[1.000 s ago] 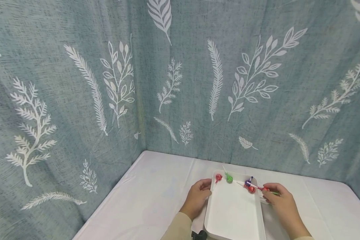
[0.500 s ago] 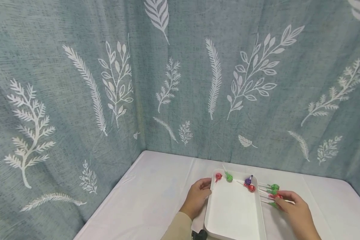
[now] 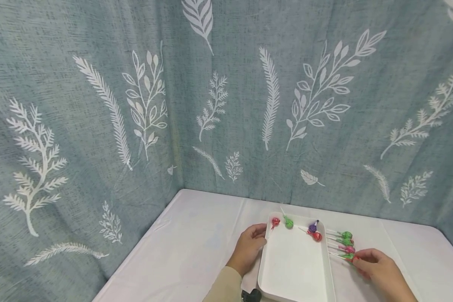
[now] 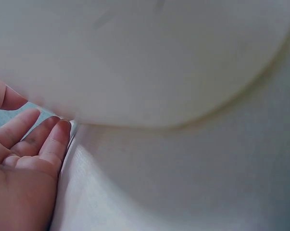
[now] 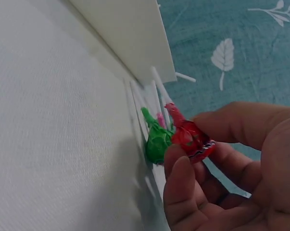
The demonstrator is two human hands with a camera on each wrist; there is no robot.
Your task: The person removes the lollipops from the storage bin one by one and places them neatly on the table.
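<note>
Right hand [image 3: 381, 268] pinches red lollipop [image 5: 190, 137] by its wrapped head, thumb and fingers closed on it; stick projects left from the grip toward tray [image 3: 294, 268], roughly parallel to neighbouring sticks. Held piece sits right of tray, just beside green lollipop [image 5: 157, 144]; contact unclear. Left hand [image 3: 247, 248], farther off, touches tray's left wall, fingers fairly straight.

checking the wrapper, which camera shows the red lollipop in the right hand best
The right wrist view: the red lollipop is large there, most of its wrapper and white stick showing, pinched by the right hand. The head view shows it small, partly hidden by that hand; the left wrist view shows none of it.
</note>
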